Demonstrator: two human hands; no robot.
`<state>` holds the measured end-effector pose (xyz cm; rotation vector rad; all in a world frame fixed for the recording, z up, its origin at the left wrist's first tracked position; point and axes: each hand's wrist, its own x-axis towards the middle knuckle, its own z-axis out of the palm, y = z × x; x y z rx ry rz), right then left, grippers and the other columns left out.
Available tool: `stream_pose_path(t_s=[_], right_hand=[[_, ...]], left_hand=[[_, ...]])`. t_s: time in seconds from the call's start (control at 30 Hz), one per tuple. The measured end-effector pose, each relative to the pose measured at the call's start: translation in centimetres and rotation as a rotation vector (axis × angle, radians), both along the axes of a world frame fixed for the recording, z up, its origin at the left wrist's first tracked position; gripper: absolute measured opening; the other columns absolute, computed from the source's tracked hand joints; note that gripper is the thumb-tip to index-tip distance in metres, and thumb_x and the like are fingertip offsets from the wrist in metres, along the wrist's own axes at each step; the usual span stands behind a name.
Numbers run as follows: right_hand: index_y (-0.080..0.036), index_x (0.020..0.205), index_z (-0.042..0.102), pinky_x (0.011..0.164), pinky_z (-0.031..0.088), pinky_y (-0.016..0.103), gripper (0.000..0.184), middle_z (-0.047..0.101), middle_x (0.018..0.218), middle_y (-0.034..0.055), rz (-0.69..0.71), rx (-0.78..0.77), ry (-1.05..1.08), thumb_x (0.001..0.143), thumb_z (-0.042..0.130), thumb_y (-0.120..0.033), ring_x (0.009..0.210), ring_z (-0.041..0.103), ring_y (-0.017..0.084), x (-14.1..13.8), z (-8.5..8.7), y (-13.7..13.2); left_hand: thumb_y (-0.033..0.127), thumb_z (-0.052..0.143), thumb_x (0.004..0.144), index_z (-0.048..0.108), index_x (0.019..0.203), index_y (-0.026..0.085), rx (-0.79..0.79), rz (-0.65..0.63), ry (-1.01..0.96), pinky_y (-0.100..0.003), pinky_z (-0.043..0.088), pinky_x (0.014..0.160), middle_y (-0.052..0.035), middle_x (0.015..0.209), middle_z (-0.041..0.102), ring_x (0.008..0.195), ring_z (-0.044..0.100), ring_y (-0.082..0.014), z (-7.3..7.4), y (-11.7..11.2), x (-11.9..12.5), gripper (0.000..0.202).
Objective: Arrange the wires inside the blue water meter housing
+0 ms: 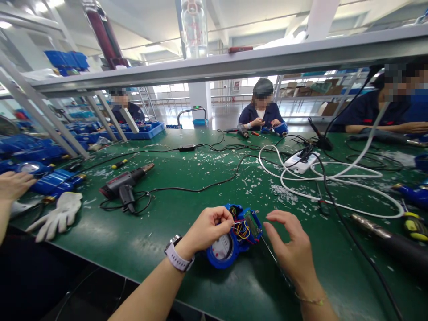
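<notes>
A blue water meter (pixel 220 249) lies on the green table in front of me, its round dial facing up and its housing open. Yellow, red and other thin wires (pixel 243 231) spill out beside a circuit board (pixel 253 223). My left hand (pixel 214 227), with a watch (pixel 177 253) on its wrist, pinches thin wires above the meter; its fingertips partly hide them. To the right of the board is my right hand (pixel 289 238), thumb and fingers apart and holding nothing. A thin rod or cable (pixel 269 249) runs from the meter beneath that hand.
A heat gun (pixel 127 183) and a white glove (pixel 63 214) lie to the left. Black and white cables loop around a power strip (pixel 301 161). Another heat gun (pixel 388 238) and a screwdriver (pixel 414 226) are at right. A co-worker's hand (pixel 15 185) rests at far left; other people sit opposite.
</notes>
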<state>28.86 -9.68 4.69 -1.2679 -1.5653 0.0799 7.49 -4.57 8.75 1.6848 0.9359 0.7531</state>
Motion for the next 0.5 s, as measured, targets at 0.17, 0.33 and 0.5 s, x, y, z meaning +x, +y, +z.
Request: stream_pose_path(t_s=[0.17,0.33,0.5], right_hand=[[-0.023,0.092,0.06,0.097,0.037,0.049,0.005,0.055,0.119,0.0058,0.311,-0.009,-0.135,0.091,0.057,-0.02,0.118,0.044,0.027,-2.4,2.9,0.5],[-0.021,0.086,0.057,0.102,0.033,0.056,0.007,0.052,0.128,0.0077,0.45,-0.125,-0.205,0.089,0.055,-0.015,0.129,0.034,0.029,-3.0,3.0,2.0],[-0.021,0.082,0.056,0.103,0.034,0.055,0.007,0.053,0.128,0.0095,0.509,-0.191,-0.127,0.089,0.055,-0.018,0.128,0.037,0.028,-2.8,2.8,2.6]], left_hand=[[0.028,0.057,0.077,0.056,0.071,0.014,0.004,-0.011,-0.015,-0.021,0.03,0.055,0.0049,0.061,0.047,0.056,0.038,-0.0083,-0.1,-0.1,-0.1,0.016],[0.022,0.056,0.076,0.059,0.072,0.013,0.037,-0.008,-0.005,-0.022,0.032,0.057,0.0032,0.063,0.053,0.059,0.042,-0.0091,-0.1,-0.2,-0.1,0.011],[0.018,0.056,0.076,0.061,0.073,0.013,0.065,-0.007,0.001,-0.021,0.033,0.058,0.003,0.063,0.056,0.059,0.044,-0.0092,-0.2,-0.1,-0.1,0.008]])
